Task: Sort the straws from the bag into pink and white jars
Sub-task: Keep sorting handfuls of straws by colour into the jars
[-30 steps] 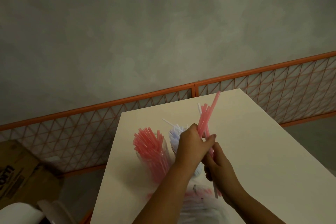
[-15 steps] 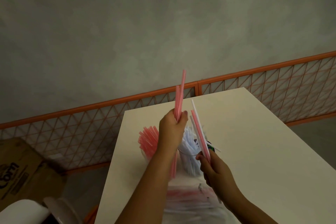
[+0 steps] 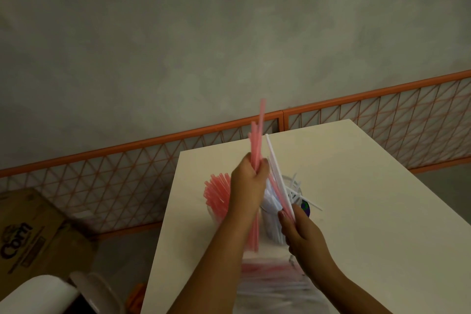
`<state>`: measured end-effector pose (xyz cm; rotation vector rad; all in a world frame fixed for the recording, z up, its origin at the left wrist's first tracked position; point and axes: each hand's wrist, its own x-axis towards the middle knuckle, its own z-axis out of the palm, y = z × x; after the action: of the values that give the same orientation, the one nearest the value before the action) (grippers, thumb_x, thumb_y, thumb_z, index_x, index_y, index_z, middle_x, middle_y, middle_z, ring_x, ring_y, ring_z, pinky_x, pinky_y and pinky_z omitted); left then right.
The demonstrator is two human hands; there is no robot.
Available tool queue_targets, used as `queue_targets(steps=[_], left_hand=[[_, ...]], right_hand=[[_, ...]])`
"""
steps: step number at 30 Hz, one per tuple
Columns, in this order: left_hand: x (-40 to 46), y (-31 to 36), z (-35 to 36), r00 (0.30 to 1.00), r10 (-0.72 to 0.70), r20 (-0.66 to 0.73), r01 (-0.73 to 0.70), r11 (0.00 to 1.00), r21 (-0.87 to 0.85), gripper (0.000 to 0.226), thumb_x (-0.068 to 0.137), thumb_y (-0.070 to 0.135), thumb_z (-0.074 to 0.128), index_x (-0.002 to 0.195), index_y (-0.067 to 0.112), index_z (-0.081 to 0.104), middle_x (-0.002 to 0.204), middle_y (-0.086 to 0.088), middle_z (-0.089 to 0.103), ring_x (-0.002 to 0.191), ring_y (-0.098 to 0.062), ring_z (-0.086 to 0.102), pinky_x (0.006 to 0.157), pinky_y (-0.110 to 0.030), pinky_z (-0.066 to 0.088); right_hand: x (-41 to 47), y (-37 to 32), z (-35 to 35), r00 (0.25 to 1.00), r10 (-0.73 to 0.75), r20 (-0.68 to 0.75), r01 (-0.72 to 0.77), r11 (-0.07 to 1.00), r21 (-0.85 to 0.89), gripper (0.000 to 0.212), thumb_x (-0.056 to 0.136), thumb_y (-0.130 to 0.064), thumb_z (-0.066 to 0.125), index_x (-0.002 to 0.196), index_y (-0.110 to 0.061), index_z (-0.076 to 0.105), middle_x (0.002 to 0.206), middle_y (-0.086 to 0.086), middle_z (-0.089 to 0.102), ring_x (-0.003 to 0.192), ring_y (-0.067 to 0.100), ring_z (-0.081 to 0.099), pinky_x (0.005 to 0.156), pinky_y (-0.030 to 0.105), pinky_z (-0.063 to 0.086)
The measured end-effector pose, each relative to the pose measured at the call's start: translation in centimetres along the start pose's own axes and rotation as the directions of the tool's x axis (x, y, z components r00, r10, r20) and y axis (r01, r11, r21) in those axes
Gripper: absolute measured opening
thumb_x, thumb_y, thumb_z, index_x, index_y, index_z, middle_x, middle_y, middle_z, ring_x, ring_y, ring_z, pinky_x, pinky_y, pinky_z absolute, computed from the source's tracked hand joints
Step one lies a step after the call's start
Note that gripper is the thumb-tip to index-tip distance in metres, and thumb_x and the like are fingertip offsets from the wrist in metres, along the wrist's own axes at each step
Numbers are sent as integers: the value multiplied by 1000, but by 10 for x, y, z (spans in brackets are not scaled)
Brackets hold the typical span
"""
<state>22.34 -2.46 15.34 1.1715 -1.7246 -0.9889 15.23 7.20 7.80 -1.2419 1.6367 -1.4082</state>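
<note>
My left hand [image 3: 248,181] grips a few pink straws [image 3: 257,140] upright above the jar of pink straws [image 3: 216,194]. My right hand [image 3: 302,231] pinches a mixed bunch of white and pink straws [image 3: 276,173], tilted up and to the left, in front of the jar of white straws [image 3: 293,191]. The clear bag of straws [image 3: 270,280] lies on the white table [image 3: 356,186] near me, between my forearms. My left hand hides part of both jars.
An orange mesh fence [image 3: 382,115] runs behind the table under a grey wall. A cardboard box [image 3: 28,234] and white objects [image 3: 38,293] stand on the floor to the left. A small dark round thing [image 3: 305,208] lies beside the white jar.
My left hand pulled several pink straws out of the shared bunch and lifted them left, over the pink jar. In the last half second both hands barely moved.
</note>
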Motion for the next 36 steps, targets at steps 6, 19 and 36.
queue_targets(steps=[6, 19, 36], left_hand=[[24, 8, -42, 966, -102, -236, 17, 941, -338, 15, 97, 23, 44, 85, 22, 53, 70, 4, 57, 53, -5, 47, 54, -21, 41], [44, -27, -58, 915, -79, -395, -91, 914, -396, 11, 97, 21, 45, 102, 17, 52, 75, 3, 53, 72, -10, 55, 78, -23, 48], [34, -58, -45, 910, -46, -413, -9, 991, -131, 40, 90, 22, 58, 125, 11, 43, 104, -10, 67, 87, -22, 69, 68, -11, 53]], right_hand=[[-2, 2, 4, 1000, 10, -28, -9, 1000, 28, 22, 96, -22, 44, 78, -12, 50, 49, -11, 45, 45, 4, 36, 47, 21, 31], [5, -1, 12, 992, 72, -104, -46, 972, 230, 21, 99, -15, 37, 88, -15, 55, 51, -5, 40, 41, 4, 30, 40, 19, 26], [66, 8, -32, 988, -118, -103, 17, 738, -675, 27, 81, -23, 69, 105, -18, 59, 96, -6, 54, 49, 4, 43, 45, 16, 28]])
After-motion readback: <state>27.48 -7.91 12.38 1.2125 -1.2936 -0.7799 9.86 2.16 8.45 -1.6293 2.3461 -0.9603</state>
